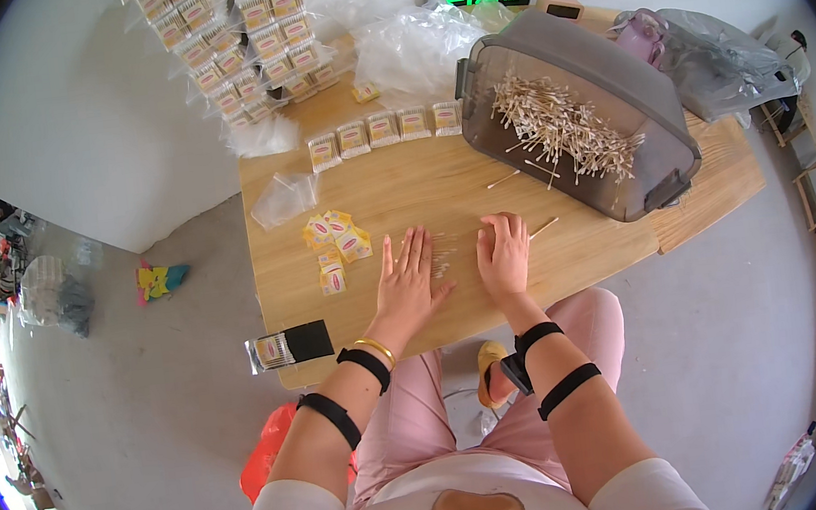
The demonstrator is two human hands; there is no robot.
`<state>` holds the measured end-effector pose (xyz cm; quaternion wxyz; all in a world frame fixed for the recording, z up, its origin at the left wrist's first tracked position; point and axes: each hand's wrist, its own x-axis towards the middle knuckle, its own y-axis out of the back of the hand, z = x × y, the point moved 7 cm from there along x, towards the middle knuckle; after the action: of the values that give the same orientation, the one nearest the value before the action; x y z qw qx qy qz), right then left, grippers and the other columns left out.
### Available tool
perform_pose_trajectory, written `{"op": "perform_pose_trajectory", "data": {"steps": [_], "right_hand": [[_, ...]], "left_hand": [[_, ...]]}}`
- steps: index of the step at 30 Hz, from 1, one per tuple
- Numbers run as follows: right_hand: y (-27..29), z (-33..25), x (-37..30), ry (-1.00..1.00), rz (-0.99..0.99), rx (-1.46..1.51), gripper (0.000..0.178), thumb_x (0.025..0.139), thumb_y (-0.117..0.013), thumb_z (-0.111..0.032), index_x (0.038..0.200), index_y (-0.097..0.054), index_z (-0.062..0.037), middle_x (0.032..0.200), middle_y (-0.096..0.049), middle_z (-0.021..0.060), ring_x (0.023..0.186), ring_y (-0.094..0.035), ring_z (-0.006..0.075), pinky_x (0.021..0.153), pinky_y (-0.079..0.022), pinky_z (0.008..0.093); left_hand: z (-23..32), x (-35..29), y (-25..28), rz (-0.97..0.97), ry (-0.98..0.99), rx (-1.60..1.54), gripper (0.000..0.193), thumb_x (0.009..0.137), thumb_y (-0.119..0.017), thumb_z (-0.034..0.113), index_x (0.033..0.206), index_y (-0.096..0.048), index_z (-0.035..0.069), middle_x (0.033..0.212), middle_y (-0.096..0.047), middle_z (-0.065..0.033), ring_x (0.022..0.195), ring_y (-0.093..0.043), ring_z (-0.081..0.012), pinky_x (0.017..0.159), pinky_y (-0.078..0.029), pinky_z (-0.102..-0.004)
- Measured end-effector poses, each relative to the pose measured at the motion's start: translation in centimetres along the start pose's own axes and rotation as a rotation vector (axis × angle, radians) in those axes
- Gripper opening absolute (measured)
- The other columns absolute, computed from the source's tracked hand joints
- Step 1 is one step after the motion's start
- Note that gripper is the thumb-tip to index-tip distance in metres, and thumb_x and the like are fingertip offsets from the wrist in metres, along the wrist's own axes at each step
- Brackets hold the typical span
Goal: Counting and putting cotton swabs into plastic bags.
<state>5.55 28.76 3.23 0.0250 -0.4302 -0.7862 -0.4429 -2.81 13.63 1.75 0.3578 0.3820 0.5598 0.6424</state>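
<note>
A small row of cotton swabs [442, 254] lies on the wooden table [370, 184] between my hands. My left hand [409, 277] rests flat at the row's left side, its fingers stretched out and touching or nearly touching the swabs. To the right of the row, my right hand [504, 256] has its fingers bent and together; whether anything is in them is hidden. One loose swab [544, 227] lies beside the right fingers. Farther back, a grey plastic bin [646, 87] is tipped on its side with a heap of cotton swabs [565, 126] inside, some spilling toward its rim.
Yellow-and-white cards [336, 238] lie left of my left hand. A clear bag [285, 198] and a row of filled swab packs [384, 129] lie behind them. A black holder with a pack [290, 346] sits at the left edge. Stacked packs [275, 43] stand at the back.
</note>
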Motion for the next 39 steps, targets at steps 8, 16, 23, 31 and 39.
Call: {"op": "perform_pose_trajectory", "data": {"steps": [8, 16, 23, 31, 39], "right_hand": [[0.3, -0.4, 0.1, -0.005, 0.004, 0.023, 0.026, 0.09, -0.063, -0.013, 0.115, -0.057, -0.0078, 0.116, -0.058, 0.0149, 0.111, -0.053, 0.0364, 0.096, -0.041, 0.0478], [0.3, -0.1, 0.0, -0.013, -0.001, 0.028, 0.026, 0.089, -0.064, -0.012, 0.114, -0.058, -0.0081, 0.116, -0.058, 0.0142, 0.112, -0.053, 0.0357, 0.096, -0.041, 0.0471], [0.3, 0.0, 0.0, -0.002, 0.015, 0.034, 0.019, 0.091, -0.061, -0.01, 0.11, -0.061, -0.0088, 0.115, -0.059, 0.0123, 0.111, -0.054, 0.0352, 0.096, -0.041, 0.0464], [-0.3, -0.5, 0.0, -0.044, -0.022, 0.398, 0.024, 0.101, -0.051, -0.012, 0.121, -0.063, -0.0045, 0.126, -0.059, 0.017, 0.116, -0.055, 0.0381, 0.101, -0.044, 0.0436], [-5.2, -3.7, -0.6, -0.047, -0.118, 0.55, 0.035, 0.104, -0.045, -0.014, 0.133, -0.058, -0.0002, 0.14, -0.053, 0.022, 0.13, -0.05, 0.0382, 0.11, -0.04, 0.0408]], "left_hand": [[-0.1, 1.1, -0.1, 0.055, 0.056, -0.005, 0.087, 0.1, -0.043, 0.058, 0.157, -0.025, -0.005, 0.163, -0.031, -0.0191, 0.154, -0.023, -0.0287, 0.125, -0.002, -0.0576], [0.5, -0.2, 1.3, -0.009, -0.035, 0.06, 0.08, 0.102, -0.04, 0.058, 0.155, -0.032, -0.001, 0.156, -0.043, -0.0144, 0.148, -0.036, -0.0237, 0.126, -0.004, -0.058], [-0.4, -0.4, 3.5, -0.046, -0.094, -0.112, 0.075, 0.103, -0.046, 0.052, 0.156, -0.032, 0.002, 0.15, -0.047, -0.016, 0.145, -0.039, -0.0269, 0.126, -0.007, -0.0559], [-5.2, -2.6, 2.0, 0.165, 0.176, -0.771, 0.089, 0.1, -0.051, 0.055, 0.16, -0.016, -0.001, 0.164, -0.023, -0.0257, 0.154, -0.019, -0.0388, 0.126, -0.017, -0.0454], [-3.4, -0.2, 0.1, 0.324, 0.22, -1.115, 0.09, 0.102, -0.047, 0.055, 0.161, -0.01, -0.001, 0.166, -0.017, -0.0252, 0.155, -0.015, -0.0385, 0.125, -0.016, -0.043]]}}
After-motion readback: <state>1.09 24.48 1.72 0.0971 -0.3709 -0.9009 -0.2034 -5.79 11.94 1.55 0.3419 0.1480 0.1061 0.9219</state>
